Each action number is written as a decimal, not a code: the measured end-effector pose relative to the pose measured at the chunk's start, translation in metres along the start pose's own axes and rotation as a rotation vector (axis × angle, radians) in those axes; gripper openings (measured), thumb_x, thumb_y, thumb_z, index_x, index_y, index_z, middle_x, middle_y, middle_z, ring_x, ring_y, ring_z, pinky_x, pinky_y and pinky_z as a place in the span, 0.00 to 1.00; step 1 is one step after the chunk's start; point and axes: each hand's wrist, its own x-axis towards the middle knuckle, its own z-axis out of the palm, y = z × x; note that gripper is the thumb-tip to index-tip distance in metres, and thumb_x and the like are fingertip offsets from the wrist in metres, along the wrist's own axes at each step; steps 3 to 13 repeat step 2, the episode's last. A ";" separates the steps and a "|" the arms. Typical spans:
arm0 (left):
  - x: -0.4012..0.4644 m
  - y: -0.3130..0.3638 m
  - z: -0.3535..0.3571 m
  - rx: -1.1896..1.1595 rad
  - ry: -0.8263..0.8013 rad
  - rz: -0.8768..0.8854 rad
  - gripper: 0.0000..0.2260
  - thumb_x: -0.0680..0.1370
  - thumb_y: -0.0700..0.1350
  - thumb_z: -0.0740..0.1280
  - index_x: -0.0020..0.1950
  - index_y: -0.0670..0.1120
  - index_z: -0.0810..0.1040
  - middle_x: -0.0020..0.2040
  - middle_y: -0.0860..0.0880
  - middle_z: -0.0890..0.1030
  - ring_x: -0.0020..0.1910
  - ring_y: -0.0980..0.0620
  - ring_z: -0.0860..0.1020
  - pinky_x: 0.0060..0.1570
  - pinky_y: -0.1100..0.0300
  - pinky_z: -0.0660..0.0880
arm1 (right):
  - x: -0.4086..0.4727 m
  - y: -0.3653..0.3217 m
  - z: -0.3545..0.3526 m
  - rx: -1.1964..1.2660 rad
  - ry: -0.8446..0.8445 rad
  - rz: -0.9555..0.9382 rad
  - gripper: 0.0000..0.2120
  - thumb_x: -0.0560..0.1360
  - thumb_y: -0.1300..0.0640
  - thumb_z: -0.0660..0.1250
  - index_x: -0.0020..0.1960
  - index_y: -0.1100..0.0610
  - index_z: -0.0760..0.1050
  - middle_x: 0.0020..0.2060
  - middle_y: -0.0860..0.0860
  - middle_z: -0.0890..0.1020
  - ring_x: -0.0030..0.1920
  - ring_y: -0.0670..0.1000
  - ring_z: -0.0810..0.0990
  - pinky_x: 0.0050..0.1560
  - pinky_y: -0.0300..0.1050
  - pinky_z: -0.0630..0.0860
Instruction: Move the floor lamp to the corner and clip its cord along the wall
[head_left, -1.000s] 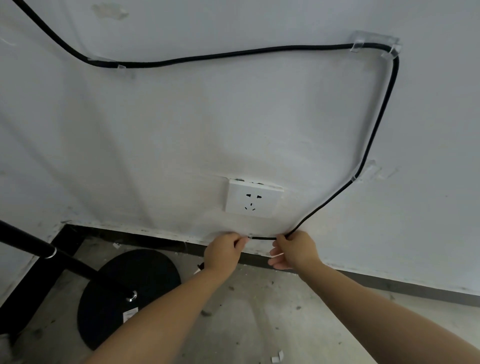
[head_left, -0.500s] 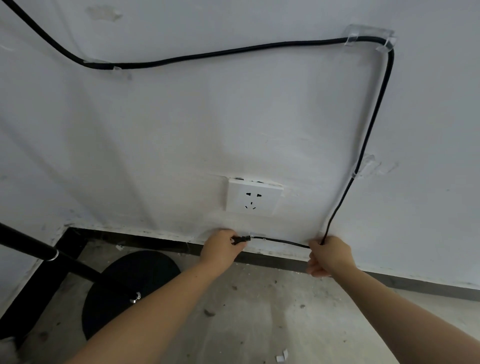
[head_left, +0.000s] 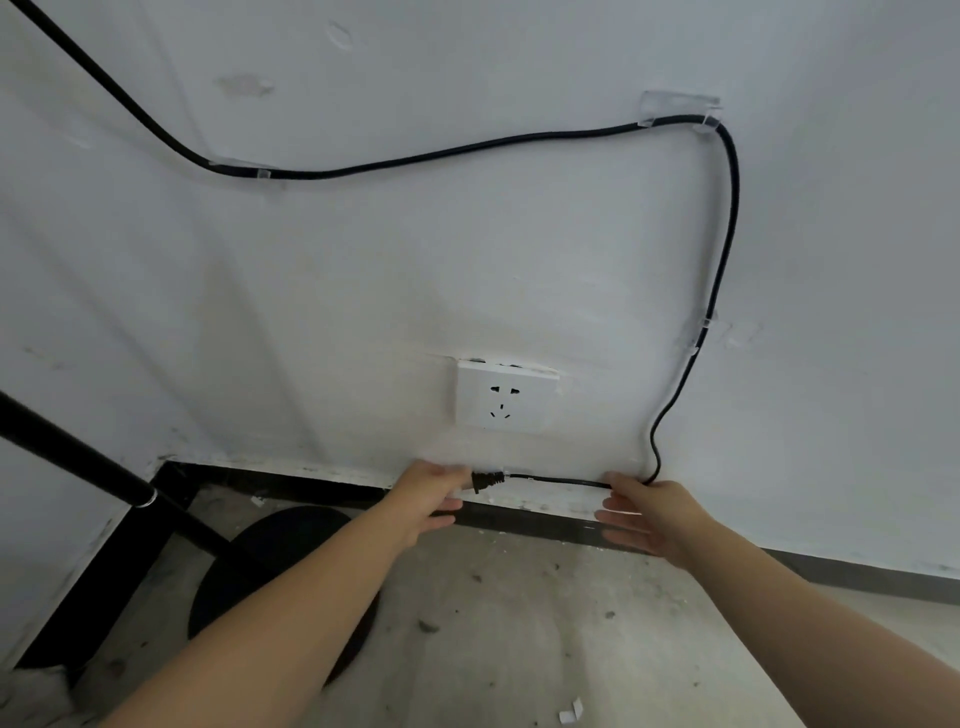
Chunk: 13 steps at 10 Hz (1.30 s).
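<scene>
The black lamp cord (head_left: 457, 149) runs along the white wall through clear clips (head_left: 678, 111), turns down the right side past another clip (head_left: 701, 327), then bends left just above the skirting. Its black plug (head_left: 485, 480) lies below the white wall socket (head_left: 506, 397). My left hand (head_left: 434, 493) pinches the plug's left end. My right hand (head_left: 647, 514) has its fingers spread, fingertips against the cord at the low bend. The floor lamp's black pole (head_left: 78, 457) slants in at the left, and its round black base (head_left: 270, 566) stands in the corner, partly behind my left forearm.
A black skirting strip (head_left: 519, 519) runs along the foot of the wall and turns at the left corner. The concrete floor (head_left: 519, 649) is dusty, with small white scraps of backing paper (head_left: 571, 712) near the bottom edge.
My right hand slid right along the cord and opened its fingers, leaving the cord straight above the skirting. The left hand now holds the exposed plug. The view tilted upward a little.
</scene>
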 end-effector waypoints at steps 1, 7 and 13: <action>-0.010 0.010 -0.012 0.383 0.038 0.095 0.07 0.77 0.48 0.64 0.41 0.50 0.71 0.41 0.50 0.74 0.40 0.51 0.77 0.41 0.57 0.73 | -0.006 -0.004 -0.003 -0.020 -0.041 0.037 0.22 0.72 0.54 0.72 0.61 0.64 0.73 0.50 0.58 0.78 0.51 0.59 0.81 0.43 0.57 0.80; -0.024 0.029 -0.021 0.824 0.119 0.402 0.10 0.78 0.46 0.62 0.38 0.45 0.72 0.37 0.47 0.76 0.39 0.45 0.78 0.40 0.56 0.72 | -0.020 -0.010 -0.019 -0.273 -0.048 0.031 0.25 0.73 0.55 0.71 0.67 0.61 0.69 0.55 0.57 0.77 0.53 0.58 0.78 0.49 0.56 0.78; -0.024 0.029 -0.021 0.824 0.119 0.402 0.10 0.78 0.46 0.62 0.38 0.45 0.72 0.37 0.47 0.76 0.39 0.45 0.78 0.40 0.56 0.72 | -0.020 -0.010 -0.019 -0.273 -0.048 0.031 0.25 0.73 0.55 0.71 0.67 0.61 0.69 0.55 0.57 0.77 0.53 0.58 0.78 0.49 0.56 0.78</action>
